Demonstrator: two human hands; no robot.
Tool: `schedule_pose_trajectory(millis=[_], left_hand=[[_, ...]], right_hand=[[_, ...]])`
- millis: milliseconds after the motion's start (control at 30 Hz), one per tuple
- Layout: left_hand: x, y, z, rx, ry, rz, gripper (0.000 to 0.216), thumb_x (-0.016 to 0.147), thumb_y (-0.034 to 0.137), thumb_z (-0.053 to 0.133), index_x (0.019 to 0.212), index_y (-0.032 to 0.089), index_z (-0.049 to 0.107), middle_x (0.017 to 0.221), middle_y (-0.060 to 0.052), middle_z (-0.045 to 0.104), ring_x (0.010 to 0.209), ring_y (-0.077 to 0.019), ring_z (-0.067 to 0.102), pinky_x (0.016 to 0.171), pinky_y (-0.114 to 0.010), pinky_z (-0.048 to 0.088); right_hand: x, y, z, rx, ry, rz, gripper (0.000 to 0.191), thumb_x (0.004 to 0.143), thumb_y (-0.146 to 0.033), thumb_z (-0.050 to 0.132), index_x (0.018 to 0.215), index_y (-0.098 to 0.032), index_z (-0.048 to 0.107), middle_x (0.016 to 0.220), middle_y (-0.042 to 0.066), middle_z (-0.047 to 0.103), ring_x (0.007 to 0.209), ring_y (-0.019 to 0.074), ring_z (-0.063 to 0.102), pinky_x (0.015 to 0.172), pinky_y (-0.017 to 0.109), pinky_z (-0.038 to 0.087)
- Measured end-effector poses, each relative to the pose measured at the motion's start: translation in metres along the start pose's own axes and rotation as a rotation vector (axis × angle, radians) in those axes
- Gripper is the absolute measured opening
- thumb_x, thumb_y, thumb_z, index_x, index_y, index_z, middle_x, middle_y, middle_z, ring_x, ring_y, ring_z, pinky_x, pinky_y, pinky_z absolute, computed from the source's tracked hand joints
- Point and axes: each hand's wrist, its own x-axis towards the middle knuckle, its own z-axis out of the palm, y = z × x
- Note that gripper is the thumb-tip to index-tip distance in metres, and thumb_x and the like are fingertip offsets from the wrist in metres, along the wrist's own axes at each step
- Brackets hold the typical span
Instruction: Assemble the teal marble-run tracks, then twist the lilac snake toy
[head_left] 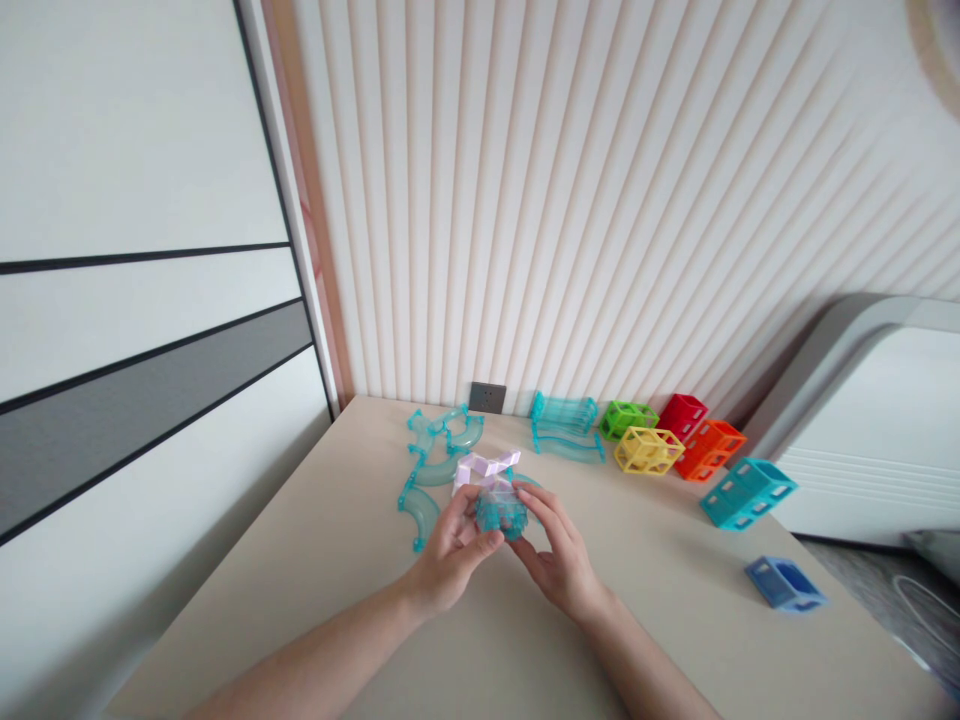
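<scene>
Between my two hands is a translucent teal toy piece (502, 512), rounded and bumpy; its exact kind I cannot make out. My left hand (456, 548) grips its left side, thumb along the near edge. From the right, my right hand (556, 548) holds the same piece with its fingers over the top edge and thumb below. Just behind it lie white and lilac zigzag pieces (486, 466), partly hidden by the hands. Curved teal track pieces (424, 510) rest on the table to the left, and part of another shows behind my right fingers.
On the table (330, 580), a stack of teal track pieces (566, 412) stands by the wall. Rightward are green (628, 418), yellow (649, 450), red (682, 415), orange (711, 450), teal (748, 494) and blue (786, 585) open-frame blocks. A dark wall socket (487, 397) sits behind.
</scene>
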Motion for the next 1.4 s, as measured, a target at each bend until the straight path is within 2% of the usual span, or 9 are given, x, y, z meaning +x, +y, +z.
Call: schedule_pose_trajectory(millis=[167,300,500,700,900,1067,1400], left_hand=[[-0.002,0.000,-0.002,0.008,-0.066,-0.004,0.036,0.088,0.034,0.068,0.119,0.024,0.053,0.118,-0.006,0.063,0.114,-0.0225,0.059,0.101,-0.035,0.041],[-0.003,0.002,-0.001,0.009,-0.100,0.010,0.035,0.091,0.034,0.065,0.122,0.026,0.051,0.121,-0.006,0.063,0.116,-0.0214,0.058,0.103,-0.033,0.040],[-0.002,0.003,-0.002,0.011,-0.087,0.032,0.035,0.089,0.032,0.068,0.120,0.025,0.054,0.114,-0.005,0.065,0.109,-0.0189,0.060,0.097,-0.030,0.044],[0.000,0.005,-0.005,-0.008,-0.114,0.031,0.028,0.084,0.033,0.074,0.103,0.020,0.059,0.086,-0.001,0.067,0.084,-0.0144,0.062,0.081,-0.026,0.047],[0.001,0.011,0.001,-0.048,-0.054,-0.022,0.032,0.079,0.037,0.079,0.094,0.017,0.059,0.079,-0.001,0.066,0.076,-0.0127,0.060,0.076,-0.025,0.047],[0.002,0.010,0.003,-0.083,0.000,-0.062,0.032,0.076,0.037,0.081,0.090,0.018,0.059,0.077,0.001,0.064,0.074,-0.0109,0.059,0.075,-0.023,0.046],[0.003,0.004,-0.002,-0.083,-0.021,-0.083,0.029,0.081,0.036,0.078,0.097,0.019,0.061,0.079,-0.001,0.065,0.082,-0.0147,0.062,0.083,-0.028,0.046]], right_hand=[[-0.002,0.001,0.001,-0.028,0.021,-0.005,0.061,0.089,-0.016,0.063,0.145,-0.028,0.041,0.121,0.013,0.063,0.108,0.0250,0.065,0.089,0.040,0.057],[-0.003,0.001,0.000,-0.019,0.032,-0.020,0.060,0.090,-0.016,0.061,0.145,-0.029,0.041,0.117,0.013,0.063,0.104,0.0242,0.065,0.087,0.039,0.057],[-0.002,-0.001,-0.001,-0.016,0.044,-0.050,0.063,0.091,-0.013,0.060,0.148,-0.029,0.037,0.115,0.013,0.063,0.102,0.0239,0.064,0.084,0.039,0.057],[-0.005,0.000,0.000,-0.016,0.022,-0.040,0.063,0.091,-0.015,0.060,0.149,-0.027,0.036,0.119,0.015,0.063,0.106,0.0253,0.064,0.085,0.039,0.057],[-0.003,0.000,-0.001,-0.013,-0.011,-0.014,0.062,0.091,-0.019,0.062,0.147,-0.025,0.037,0.120,0.014,0.063,0.108,0.0251,0.064,0.088,0.038,0.056],[0.000,-0.002,-0.003,-0.005,-0.052,0.043,0.060,0.088,-0.022,0.066,0.143,-0.025,0.041,0.125,0.015,0.059,0.115,0.0266,0.060,0.093,0.041,0.055],[0.003,-0.003,-0.006,-0.061,-0.127,0.051,0.062,0.089,-0.025,0.063,0.145,-0.024,0.036,0.130,0.016,0.054,0.119,0.0279,0.056,0.095,0.043,0.052]])
